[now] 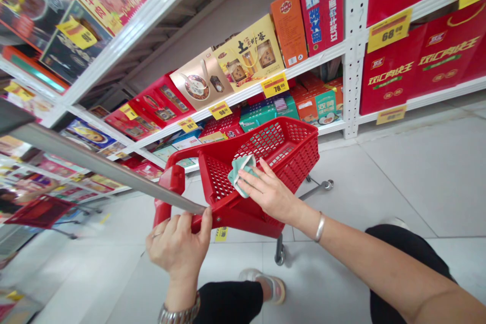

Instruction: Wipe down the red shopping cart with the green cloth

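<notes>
Left hand [177, 249] clenches the cart handle [172, 182] — right hand [270, 193], fingers flat, presses a green cloth [240, 173].

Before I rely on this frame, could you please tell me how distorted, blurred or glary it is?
Head view: strong wide-angle bending, the shelves lean and curve; the grey bar at left is soft; red basket, cloth, left hand and right hand are sharp; light is even, with glare on upper-left boxes.

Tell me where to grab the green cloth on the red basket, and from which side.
Pinch the green cloth at the bunched fold poking up beside the right hand, coming from above-left: the rest is pressed flat on the red basket under that hand. The left hand grips the basket's near rim.
</notes>
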Demonstrator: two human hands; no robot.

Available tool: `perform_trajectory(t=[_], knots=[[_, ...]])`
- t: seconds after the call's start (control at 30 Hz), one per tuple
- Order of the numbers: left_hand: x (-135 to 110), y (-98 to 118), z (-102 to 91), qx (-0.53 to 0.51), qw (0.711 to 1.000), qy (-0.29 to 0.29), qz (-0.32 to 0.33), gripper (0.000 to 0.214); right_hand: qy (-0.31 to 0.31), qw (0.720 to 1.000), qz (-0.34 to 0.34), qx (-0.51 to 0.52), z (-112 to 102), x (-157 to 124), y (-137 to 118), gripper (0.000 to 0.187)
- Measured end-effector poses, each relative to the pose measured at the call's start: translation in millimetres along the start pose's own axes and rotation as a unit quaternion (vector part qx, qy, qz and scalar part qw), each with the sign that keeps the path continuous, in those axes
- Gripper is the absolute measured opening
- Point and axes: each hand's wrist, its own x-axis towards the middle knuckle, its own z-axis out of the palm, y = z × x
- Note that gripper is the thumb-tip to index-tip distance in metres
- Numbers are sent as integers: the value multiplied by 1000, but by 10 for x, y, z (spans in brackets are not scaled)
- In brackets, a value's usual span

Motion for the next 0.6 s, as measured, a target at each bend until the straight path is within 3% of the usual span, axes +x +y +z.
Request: perform_trajectory(t=[0.23, 0.47, 0.6], knots=[[-26, 14, 19, -4, 1000, 3, -3, 39, 26, 995, -91, 18, -77, 43, -287, 30], [-14, 17, 25, 0, 1000, -1, -2, 42, 31, 999, 6, 6, 4, -85, -130, 35], [23, 14, 5, -3, 1000, 3, -5, 42, 3, 1000, -5, 23, -9, -116, -5, 41]])
